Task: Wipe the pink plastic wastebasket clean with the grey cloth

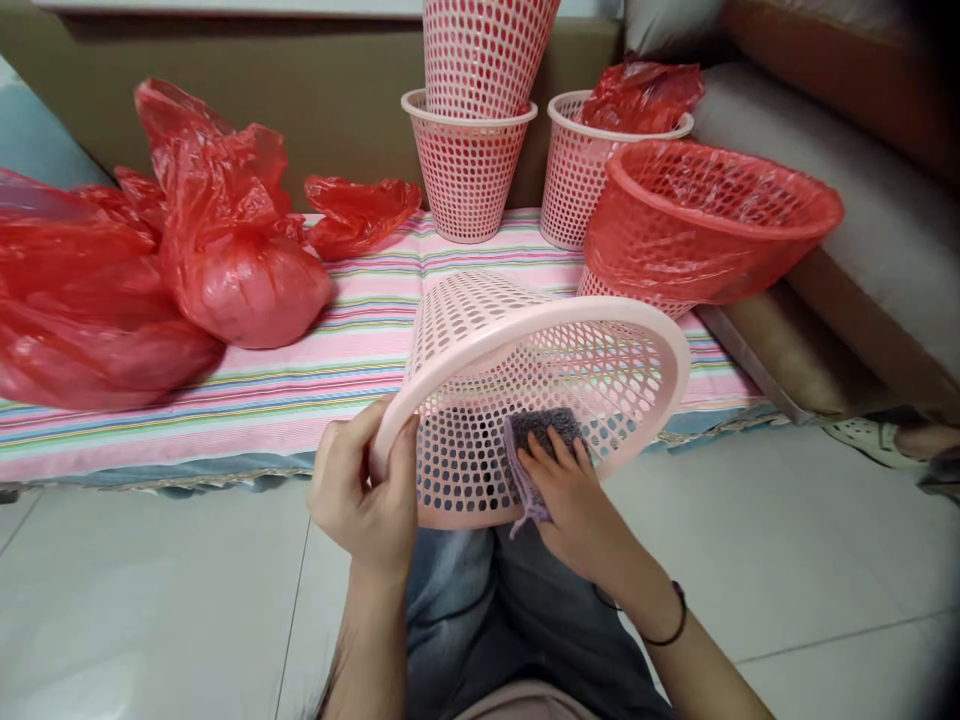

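Observation:
A pale pink perforated plastic wastebasket (472, 352) lies tilted above my lap, its wide mouth facing me. My left hand (366, 495) is closed around the left side of its rim, thumb over the lip. Inside the mouth, my right hand (564, 492) presses a folded grey and purple cloth (541, 424) against the lower wall. The fingers of that hand are slightly spread over the cloth, and its thumb is hidden. A loose corner of the cloth hangs near the rim.
On the striped sheet (360, 365) stand stacked pink baskets (471, 170), one basket with a red bag in it (577, 185) and a red-lined basket (660, 250). Full red plastic bags (251, 285) sit at left. Grey cushions (825, 180) lean at right. A shoe (874, 440) shows on the tiled floor.

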Tool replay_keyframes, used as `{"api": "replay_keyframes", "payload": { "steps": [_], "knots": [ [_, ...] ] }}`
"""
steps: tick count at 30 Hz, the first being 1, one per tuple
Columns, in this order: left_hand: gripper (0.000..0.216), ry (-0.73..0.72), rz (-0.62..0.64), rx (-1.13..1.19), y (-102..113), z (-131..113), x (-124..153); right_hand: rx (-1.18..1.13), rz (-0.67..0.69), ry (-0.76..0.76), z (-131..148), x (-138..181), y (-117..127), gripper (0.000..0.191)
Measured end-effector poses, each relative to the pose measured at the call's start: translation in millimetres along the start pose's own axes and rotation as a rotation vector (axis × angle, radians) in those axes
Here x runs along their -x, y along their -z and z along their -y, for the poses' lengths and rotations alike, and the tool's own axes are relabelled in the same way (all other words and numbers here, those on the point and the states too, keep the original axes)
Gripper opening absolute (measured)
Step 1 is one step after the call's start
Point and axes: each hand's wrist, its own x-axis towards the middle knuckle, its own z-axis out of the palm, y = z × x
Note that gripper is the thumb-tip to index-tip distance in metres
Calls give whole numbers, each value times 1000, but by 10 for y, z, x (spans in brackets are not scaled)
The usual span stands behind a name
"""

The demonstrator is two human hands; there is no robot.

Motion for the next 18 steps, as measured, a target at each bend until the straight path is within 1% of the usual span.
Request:
{"api": "replay_keyframes", "payload": {
  "steps": [1, 3, 5, 8, 11, 13, 16, 18],
  "knots": [
    [20, -25, 4, -26, 0, -13, 3, 50, 21, -8, 31, -8, -96, 68],
    [24, -72, 4, -70, 1, -30, 16, 71, 33, 1, 100, -11, -248, 70],
    [26, -91, 3, -91, -1, -31, 30, 12, 37, 30, 179, -13, -326, 69],
    [25, -96, 5, -113, -2, -11, 34, -170, 73, 77, 305, -43, -336, 65],
    [25, -92, 15, -123, 8, 14, 16, -469, 118, 105, 402, -97, -299, 60],
    [26, -60, 26, -112, 20, 25, -2, -721, 115, 130, 427, -127, -277, 56],
    [27, -23, 61, -73, 35, 34, -33, -1103, 114, 158, 396, -141, -226, 51],
    [27, -34, 88, -58, 42, 36, -51, -1304, 153, 139, 337, -135, -151, 53]
  ]
}}
